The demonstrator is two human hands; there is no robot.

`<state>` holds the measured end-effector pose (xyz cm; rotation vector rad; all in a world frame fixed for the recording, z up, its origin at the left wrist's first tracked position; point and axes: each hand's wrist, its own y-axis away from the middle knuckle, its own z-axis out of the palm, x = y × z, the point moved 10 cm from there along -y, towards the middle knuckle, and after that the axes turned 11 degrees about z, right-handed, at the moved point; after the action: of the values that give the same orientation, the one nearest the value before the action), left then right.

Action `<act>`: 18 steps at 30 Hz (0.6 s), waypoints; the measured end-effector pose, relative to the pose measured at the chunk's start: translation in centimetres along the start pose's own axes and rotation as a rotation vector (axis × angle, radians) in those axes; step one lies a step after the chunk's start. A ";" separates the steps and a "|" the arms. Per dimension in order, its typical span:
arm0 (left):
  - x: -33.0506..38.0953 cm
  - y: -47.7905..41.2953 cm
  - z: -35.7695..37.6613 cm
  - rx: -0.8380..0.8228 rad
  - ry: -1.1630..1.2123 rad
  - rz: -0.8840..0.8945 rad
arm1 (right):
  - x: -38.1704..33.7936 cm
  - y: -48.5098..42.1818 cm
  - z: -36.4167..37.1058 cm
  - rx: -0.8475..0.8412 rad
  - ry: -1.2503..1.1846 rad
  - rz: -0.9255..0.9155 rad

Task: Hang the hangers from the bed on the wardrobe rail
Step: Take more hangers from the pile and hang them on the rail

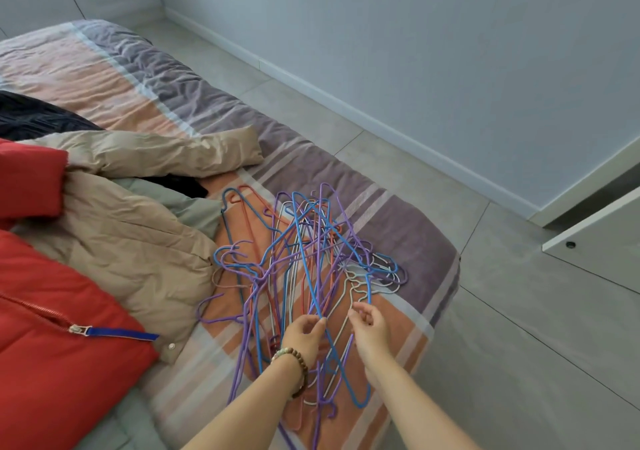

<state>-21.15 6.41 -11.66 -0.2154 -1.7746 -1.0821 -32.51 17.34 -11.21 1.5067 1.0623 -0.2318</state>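
The hangers (311,259) are lying in one tangled pile of blue, purple, red and white wire on the striped bed (415,235), near its corner, a little toward 6 o'clock from the middle of my view. As far as I can judge, the task is only beginning. I am seeing no hanger lifted away from the pile, and no wardrobe rail is showing. A white panel (588,228) is standing at 3 o'clock, but I cannot say whether it belongs to the wardrobe. So the whole pile is waiting to be untangled, carried and hung.

My left hand (303,337), the one wearing the bead bracelet (294,363), is reaching in from 6 o'clock. Its fingers (318,325) are curling and pinching the wire of a blue hanger (304,266), which is crossing over many others. My right hand (369,328) is hovering just beside it, toward 5 o'clock. Its fingers (360,311) are half curled next to a white wire, and I cannot tell if they are holding it.

At 9 o'clock a beige jacket (121,242) and a red jacket (52,345) are lying on the bed, touching the edge of the pile. I am finding no brand, label or readable writing anywhere; the blue zip pull (117,332) is looking plain.
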 end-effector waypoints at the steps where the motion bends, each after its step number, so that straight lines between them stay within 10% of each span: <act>1: 0.4 0.3 0.0 0.006 0.017 0.013 | -0.4 0.3 -1.0 0.064 -0.015 -0.037; 10: 4.5 2.9 -2.2 -0.009 0.064 0.134 | 2.5 2.4 0.3 -0.180 -0.314 0.377; 18: 19.1 7.8 -4.8 0.014 0.106 0.385 | -14.2 12.8 -3.5 -0.373 -0.315 -0.090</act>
<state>-22.62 1.28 8.87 -0.4621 -1.5642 -0.7883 -32.81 15.32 8.10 1.0493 0.8647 -0.3049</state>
